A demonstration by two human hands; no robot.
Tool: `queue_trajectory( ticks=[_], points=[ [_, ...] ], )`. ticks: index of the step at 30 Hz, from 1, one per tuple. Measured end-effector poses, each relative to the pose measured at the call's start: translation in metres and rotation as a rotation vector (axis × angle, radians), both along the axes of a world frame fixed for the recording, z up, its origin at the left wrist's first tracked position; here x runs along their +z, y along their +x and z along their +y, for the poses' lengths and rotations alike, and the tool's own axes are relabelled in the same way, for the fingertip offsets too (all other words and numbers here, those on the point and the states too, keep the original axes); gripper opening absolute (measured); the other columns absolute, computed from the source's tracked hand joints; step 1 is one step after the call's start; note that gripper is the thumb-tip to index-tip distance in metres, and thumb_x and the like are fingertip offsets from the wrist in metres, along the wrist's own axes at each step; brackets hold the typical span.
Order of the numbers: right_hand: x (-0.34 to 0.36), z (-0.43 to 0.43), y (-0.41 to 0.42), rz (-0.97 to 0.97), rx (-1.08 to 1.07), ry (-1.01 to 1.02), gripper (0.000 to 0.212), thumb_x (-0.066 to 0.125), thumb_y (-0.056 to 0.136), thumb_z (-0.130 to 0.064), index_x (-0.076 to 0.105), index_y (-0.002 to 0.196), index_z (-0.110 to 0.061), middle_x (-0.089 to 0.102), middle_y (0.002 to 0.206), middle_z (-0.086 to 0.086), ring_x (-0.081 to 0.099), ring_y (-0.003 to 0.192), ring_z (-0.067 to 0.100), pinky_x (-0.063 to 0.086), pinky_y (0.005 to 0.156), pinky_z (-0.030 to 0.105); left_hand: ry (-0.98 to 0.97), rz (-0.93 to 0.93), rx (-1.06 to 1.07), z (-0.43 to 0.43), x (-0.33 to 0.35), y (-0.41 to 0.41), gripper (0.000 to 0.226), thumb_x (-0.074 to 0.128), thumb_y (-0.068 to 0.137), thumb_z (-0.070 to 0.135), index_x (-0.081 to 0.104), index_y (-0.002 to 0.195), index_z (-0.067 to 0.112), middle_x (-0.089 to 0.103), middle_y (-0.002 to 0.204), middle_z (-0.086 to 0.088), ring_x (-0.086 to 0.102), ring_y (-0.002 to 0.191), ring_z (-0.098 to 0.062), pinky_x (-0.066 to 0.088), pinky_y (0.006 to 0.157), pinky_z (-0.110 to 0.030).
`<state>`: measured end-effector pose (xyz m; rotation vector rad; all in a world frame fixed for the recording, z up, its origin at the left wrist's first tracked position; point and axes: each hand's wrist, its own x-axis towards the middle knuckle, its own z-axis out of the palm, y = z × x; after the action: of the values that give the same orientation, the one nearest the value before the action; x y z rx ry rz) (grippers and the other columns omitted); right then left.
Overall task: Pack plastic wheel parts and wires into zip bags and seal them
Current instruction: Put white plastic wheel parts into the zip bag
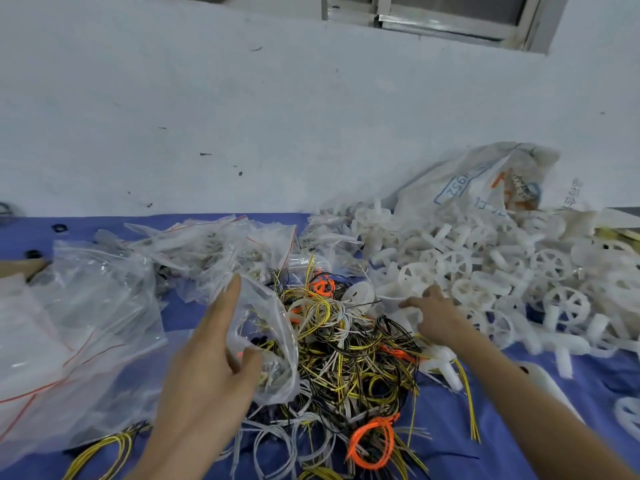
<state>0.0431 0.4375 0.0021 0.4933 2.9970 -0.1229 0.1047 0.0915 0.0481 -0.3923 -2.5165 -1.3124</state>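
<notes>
Left hand (207, 358) pinches the zip bag (270, 334) open over tangled wires (346, 358); right hand (433, 313) curls onto wheel parts (485, 271) on the tabletop (443, 438), grip hidden. Snagged wire loops could drag the limp bag shut.

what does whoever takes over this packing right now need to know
Left hand pinches an open clear plastic zip bag, unsealed, contents unclear.
Right hand rests on white plastic spoked wheel parts at the pile's near edge; grip unclear.
Tangled yellow, black, white and orange wires lie between the hands on the blue table cover.
Clear red-lined zip bags heaped left.
To do: fill this bag with wheel parts and wires, seal it, repeat.
</notes>
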Motion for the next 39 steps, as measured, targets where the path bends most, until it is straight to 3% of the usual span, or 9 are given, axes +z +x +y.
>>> queue_trajectory(
  ticks=[3, 13, 18, 22, 25, 29, 33, 36, 39],
  points=[
    [-0.013, 0.000, -0.002, 0.142, -0.038, 0.110, 0.037, 0.058, 0.090, -0.019, 0.048, 0.121, -0.037, 0.025, 0.137, 0.004, 0.036, 0.121, 0.034, 0.045, 0.093, 0.044, -0.069, 0.127, -0.081, 0.004, 0.000, -0.003, 0.085, 0.060, 0.083, 0.000, 0.025, 0.129, 0.062, 0.033, 0.147, 0.021, 0.053, 0.058, 0.011, 0.040, 0.060, -0.005],
    [0.058, -0.013, 0.026, 1.107, -0.220, -1.058, 0.043, 0.045, 0.099, -0.027, 0.033, 0.138, -0.013, 0.054, 0.127, 0.007, 0.065, 0.086, 0.022, 0.050, 0.087, 0.052, -0.179, 0.190, -0.081, 0.011, 0.016, -0.017, 0.048, 0.058, 0.086, 0.000, 0.062, 0.122, 0.031, 0.049, 0.122, 0.026, 0.057, 0.087, 0.003, 0.038, 0.080, -0.003],
    [0.084, -0.079, 0.068, 0.724, 0.282, -2.057, 0.020, 0.067, 0.080, -0.019, 0.065, 0.099, -0.022, 0.071, 0.100, 0.003, 0.068, 0.095, 0.027, 0.051, 0.080, 0.059, -0.190, 0.097, -0.232, 0.032, 0.008, -0.020, 0.073, 0.056, 0.085, 0.001, 0.035, 0.134, 0.051, 0.016, 0.131, 0.048, 0.038, 0.050, 0.004, 0.037, 0.058, -0.002],
    [0.059, -0.138, 0.078, 0.258, 0.356, -2.423, 0.027, 0.068, 0.081, -0.028, 0.072, 0.102, -0.011, 0.069, 0.106, 0.011, 0.068, 0.096, 0.025, 0.056, 0.075, 0.037, -0.205, 0.163, -0.207, 0.043, -0.002, -0.019, 0.063, 0.066, 0.076, -0.001, 0.058, 0.122, 0.041, 0.052, 0.112, 0.036, 0.059, 0.096, -0.003, 0.037, 0.069, 0.003],
    [0.041, -0.162, 0.064, 0.197, 0.244, -2.460, 0.037, 0.042, 0.095, -0.021, 0.065, 0.114, 0.000, 0.064, 0.115, 0.022, 0.061, 0.110, 0.036, 0.052, 0.088, 0.037, -0.168, 0.179, -0.157, 0.045, -0.003, -0.022, 0.053, 0.073, 0.067, -0.011, 0.068, 0.113, 0.016, 0.070, 0.095, 0.005, 0.061, 0.099, -0.013, 0.037, 0.079, 0.005],
    [0.026, -0.151, 0.059, 0.298, 0.001, -2.419, 0.035, 0.049, 0.090, -0.027, 0.067, 0.104, 0.000, 0.062, 0.106, 0.020, 0.062, 0.093, 0.034, 0.052, 0.077, 0.043, -0.023, 0.120, -0.411, 0.044, 0.011, -0.022, 0.071, 0.070, 0.080, 0.001, 0.051, 0.123, 0.054, 0.042, 0.130, 0.044, 0.039, 0.126, 0.010, 0.029, 0.101, -0.003],
    [0.023, -0.149, 0.060, 0.526, 0.019, -2.325, 0.030, 0.060, 0.075, -0.020, 0.072, 0.098, -0.004, 0.069, 0.101, 0.017, 0.067, 0.087, 0.030, 0.054, 0.071, 0.040, -0.011, 0.060, -0.359, 0.042, 0.005, -0.024, 0.086, 0.054, 0.076, -0.015, 0.044, 0.120, 0.058, 0.031, 0.119, 0.059, 0.011, 0.078, 0.012, 0.032, 0.070, 0.007],
    [0.024, -0.159, 0.058, 0.678, -0.001, -1.950, 0.029, 0.062, 0.076, -0.009, 0.071, 0.103, -0.013, 0.071, 0.104, 0.013, 0.067, 0.097, 0.029, 0.053, 0.080, 0.042, 0.016, 0.082, -0.347, 0.044, -0.001, -0.026, 0.085, 0.052, 0.072, -0.015, 0.048, 0.123, 0.053, 0.047, 0.132, 0.036, 0.034, 0.055, 0.008, 0.033, 0.057, 0.002],
    [0.032, -0.163, 0.061, 0.651, 0.119, -1.407, 0.036, 0.047, 0.090, 0.003, 0.067, 0.110, -0.019, 0.070, 0.107, 0.002, 0.064, 0.104, 0.019, 0.054, 0.087, 0.038, 0.137, 0.083, -0.295, 0.040, 0.002, -0.029, 0.090, 0.054, 0.071, -0.016, 0.050, 0.101, 0.069, 0.044, 0.125, 0.046, 0.037, 0.105, 0.011, 0.035, 0.066, 0.005]
  ],
)
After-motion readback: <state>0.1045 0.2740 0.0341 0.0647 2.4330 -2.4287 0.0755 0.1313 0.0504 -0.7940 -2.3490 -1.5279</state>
